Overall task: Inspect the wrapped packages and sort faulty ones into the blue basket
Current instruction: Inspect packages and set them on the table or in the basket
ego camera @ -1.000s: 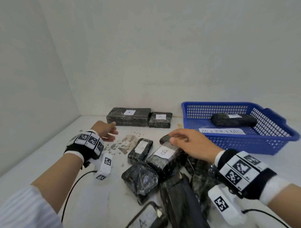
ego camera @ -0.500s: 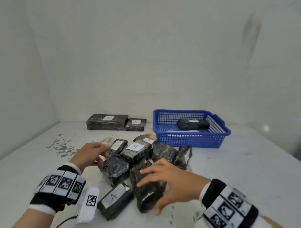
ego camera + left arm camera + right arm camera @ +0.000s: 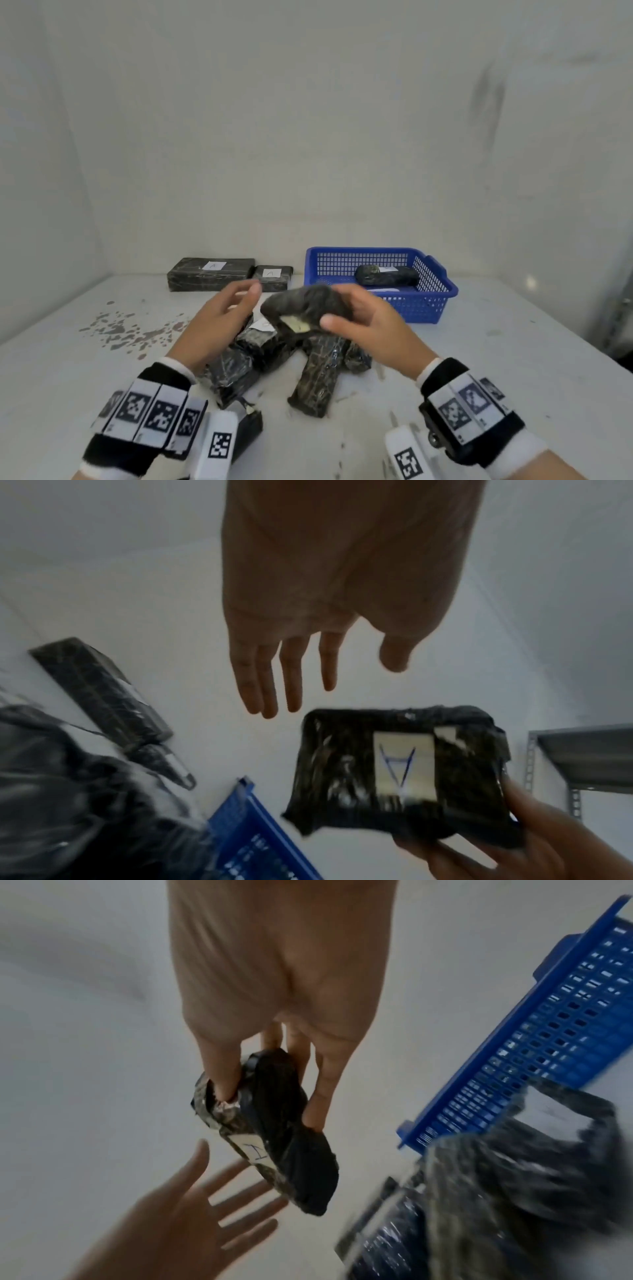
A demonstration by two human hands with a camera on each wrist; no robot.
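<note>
We hold one wrapped package (image 3: 301, 310) up in our right hand (image 3: 370, 322), fingers and thumb pinching it above the heap of packages (image 3: 308, 370) on the tabletop (image 3: 479, 370); our left hand (image 3: 222, 311) hovers beside it, fingers spread and holding nothing. The blue basket (image 3: 435, 301) already holds one package (image 3: 387, 275) (two labelled ones (image 3: 212, 279) sit apart at the back wall). Most of the heap, we judge, is not yet inspected.
</note>
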